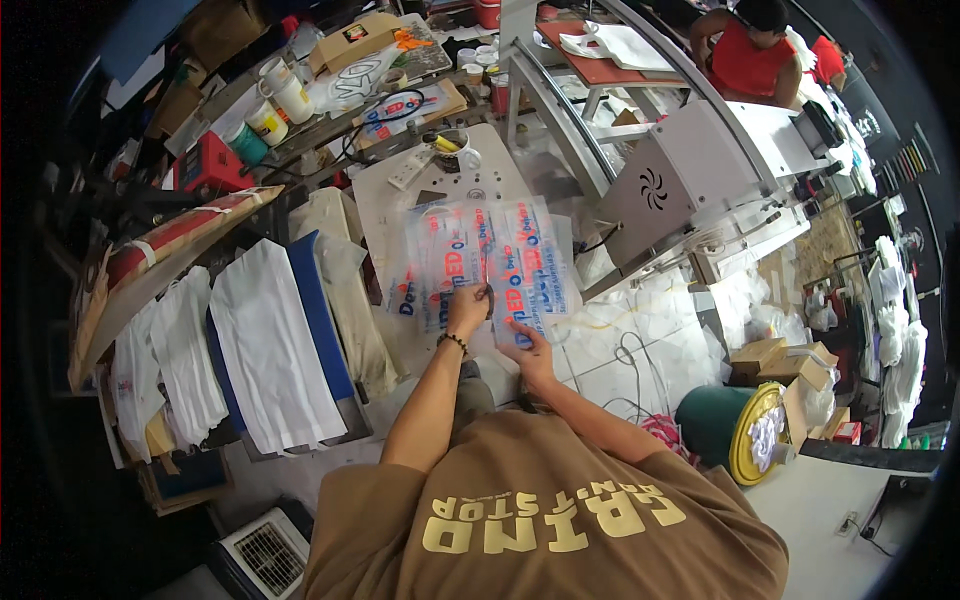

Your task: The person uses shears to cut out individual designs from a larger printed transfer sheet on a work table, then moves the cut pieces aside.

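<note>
Two hands work over a translucent film sheet (540, 262) with rows of red and blue lettering, above a pale tabletop. In my left hand (466, 312), with a beaded bracelet on the wrist, the fingers close round scissors (489, 298); a dark handle loop shows, and the thin blades lie along a gap in the film. The right-hand part of the film is held by its near edge in my right hand (530, 358), thumb on top. More printed film (425, 255) lies to the left, over the tabletop (385, 205).
Beyond the film are a white mug (467, 157) with pens and a power strip (409, 168). White garments (268, 345) hang over boards at left. A grey machine (660, 190) stands at right, near a green drum (715, 420). Another person (752, 65) in red is at the far right.
</note>
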Available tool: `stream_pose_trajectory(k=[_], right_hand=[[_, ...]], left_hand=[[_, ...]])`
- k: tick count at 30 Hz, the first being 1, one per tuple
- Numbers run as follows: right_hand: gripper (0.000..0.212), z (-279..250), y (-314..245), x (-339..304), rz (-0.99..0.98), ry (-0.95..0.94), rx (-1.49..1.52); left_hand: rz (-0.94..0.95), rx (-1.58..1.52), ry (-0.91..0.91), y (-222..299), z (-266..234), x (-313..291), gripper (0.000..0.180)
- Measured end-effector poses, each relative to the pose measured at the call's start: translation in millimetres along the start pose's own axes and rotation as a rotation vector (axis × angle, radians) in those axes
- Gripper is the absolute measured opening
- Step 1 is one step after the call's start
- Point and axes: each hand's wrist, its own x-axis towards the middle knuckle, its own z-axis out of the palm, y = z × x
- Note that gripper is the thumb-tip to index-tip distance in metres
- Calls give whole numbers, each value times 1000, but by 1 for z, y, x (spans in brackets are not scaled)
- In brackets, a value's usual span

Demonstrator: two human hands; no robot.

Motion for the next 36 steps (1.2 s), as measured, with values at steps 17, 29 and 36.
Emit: stream_pose_trajectory(k=[17,29,36], right_hand=[[65,-18,-18,21,218,222,367],[57,0,-34,75,453,31,297],[58,29,-29,172,-140,-85,-565]], left_hand=[[98,409,688,10,-68,36,29],[-104,493,801,-15,-73,34,30],[-155,209,616,-17,-61,54,33]])
